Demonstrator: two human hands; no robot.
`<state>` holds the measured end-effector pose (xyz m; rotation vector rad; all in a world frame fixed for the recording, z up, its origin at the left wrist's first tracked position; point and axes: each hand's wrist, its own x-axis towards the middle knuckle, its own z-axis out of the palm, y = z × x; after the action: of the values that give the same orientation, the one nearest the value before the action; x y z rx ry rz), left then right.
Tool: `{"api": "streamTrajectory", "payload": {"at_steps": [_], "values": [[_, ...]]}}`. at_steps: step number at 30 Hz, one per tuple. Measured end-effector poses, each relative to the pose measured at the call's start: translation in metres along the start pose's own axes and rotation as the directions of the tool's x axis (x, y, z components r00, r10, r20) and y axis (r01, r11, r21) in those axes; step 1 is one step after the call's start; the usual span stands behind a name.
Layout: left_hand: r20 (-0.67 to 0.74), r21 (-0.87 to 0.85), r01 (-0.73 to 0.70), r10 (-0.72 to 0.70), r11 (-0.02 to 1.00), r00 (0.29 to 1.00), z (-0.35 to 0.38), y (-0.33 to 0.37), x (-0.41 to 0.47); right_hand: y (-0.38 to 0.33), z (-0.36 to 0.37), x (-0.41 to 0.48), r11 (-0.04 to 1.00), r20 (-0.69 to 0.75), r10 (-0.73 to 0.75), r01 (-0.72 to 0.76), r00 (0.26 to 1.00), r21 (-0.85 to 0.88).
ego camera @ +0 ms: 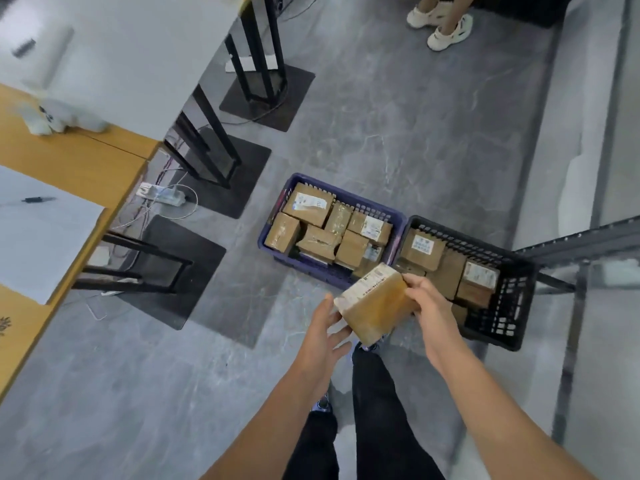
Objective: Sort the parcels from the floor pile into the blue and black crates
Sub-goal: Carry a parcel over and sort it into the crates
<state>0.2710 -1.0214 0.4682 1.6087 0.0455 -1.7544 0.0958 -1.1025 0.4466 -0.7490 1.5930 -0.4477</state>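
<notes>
The right hand (429, 299) gripped the parcel's (375, 306) upper right edge with curled fingers. The left hand (325, 327) lay open, its straight fingers against the lower left side. The parcel hung tilted, its labelled face turned up and left and 1 corner pointing down at the person's feet; its long axis could not be told. It was held over the near rims of the 2 touching crates, blue (304, 266) on the left and black (512, 306) on the right, both holding boxes. The black crate's near right corner had room. The grey marbled floor (381, 133) lay open beyond, between the table (69, 157) and the rack (571, 244).
</notes>
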Motion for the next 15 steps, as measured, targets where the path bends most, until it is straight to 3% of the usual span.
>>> {"api": "streamTrajectory", "payload": {"at_steps": [7,15], "values": [[-0.087,-0.059,0.141,-0.146,0.988,0.986,0.055,0.029,0.115,-0.018,-0.001,0.134,0.988,0.044,0.055,-0.048,0.998,-0.146],[-0.106,-0.158,0.267,-0.285,0.951,0.953,0.066,0.025,0.281,0.008,0.029,0.3,0.924,0.089,0.127,-0.085,0.988,-0.373]]}}
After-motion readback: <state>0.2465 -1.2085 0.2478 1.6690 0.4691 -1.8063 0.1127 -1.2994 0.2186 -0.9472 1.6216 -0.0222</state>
